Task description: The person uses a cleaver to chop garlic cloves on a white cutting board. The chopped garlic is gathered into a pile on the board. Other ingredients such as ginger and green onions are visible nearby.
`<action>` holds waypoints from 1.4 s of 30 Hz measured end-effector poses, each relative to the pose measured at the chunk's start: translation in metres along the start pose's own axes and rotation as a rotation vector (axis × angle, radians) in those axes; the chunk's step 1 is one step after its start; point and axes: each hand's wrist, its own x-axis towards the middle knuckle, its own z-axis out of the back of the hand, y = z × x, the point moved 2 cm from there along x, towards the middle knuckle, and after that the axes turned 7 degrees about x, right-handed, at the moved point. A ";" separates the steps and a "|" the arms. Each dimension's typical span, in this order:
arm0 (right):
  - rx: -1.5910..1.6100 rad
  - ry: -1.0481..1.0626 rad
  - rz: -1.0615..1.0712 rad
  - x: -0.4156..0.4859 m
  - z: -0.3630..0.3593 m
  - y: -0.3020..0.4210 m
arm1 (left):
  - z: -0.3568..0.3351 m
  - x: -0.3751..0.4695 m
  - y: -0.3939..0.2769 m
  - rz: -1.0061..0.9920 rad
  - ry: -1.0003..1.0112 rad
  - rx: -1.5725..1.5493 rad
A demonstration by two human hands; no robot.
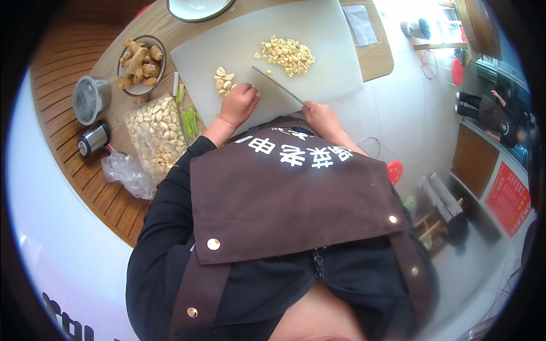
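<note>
My right hand (322, 117) is closed around the handle of a kitchen knife (277, 83). The blade is seen nearly edge-on and slants up and left over a white cutting board (332, 55). My left hand (239, 104) is curled on the board to the left of the knife, with a pale garlic clove (257, 92) at its fingertips. Several whole peeled garlic cloves (222, 81) lie just beyond that hand, some partly hidden by it. Farther up the board is a pile of cut garlic pieces (290, 55), with a few loose bits beside it.
Left of the board are a bowl of ginger (138, 64), a bag of peeled garlic (155, 123), green stalk pieces (190, 121), a lidded plastic tub (89, 100), a metal cylinder (94, 138) and a crumpled plastic bag (128, 174). A white dish (198, 8) stands beyond. People are at right.
</note>
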 end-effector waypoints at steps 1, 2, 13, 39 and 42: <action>0.004 -0.010 -0.025 0.001 0.000 -0.001 | -0.004 -0.003 -0.003 -0.033 0.052 0.020; 0.011 -0.032 -0.045 0.003 0.000 -0.002 | -0.007 -0.003 -0.004 -0.032 0.006 0.038; 0.078 -0.128 -0.028 0.005 -0.002 -0.016 | -0.009 0.001 0.002 0.092 -0.054 0.130; -0.008 -0.106 0.035 -0.009 -0.001 -0.007 | -0.048 0.046 -0.003 -0.009 -0.074 0.034; -0.027 -0.080 0.020 -0.009 -0.001 -0.007 | -0.047 0.045 -0.003 -0.001 -0.081 0.040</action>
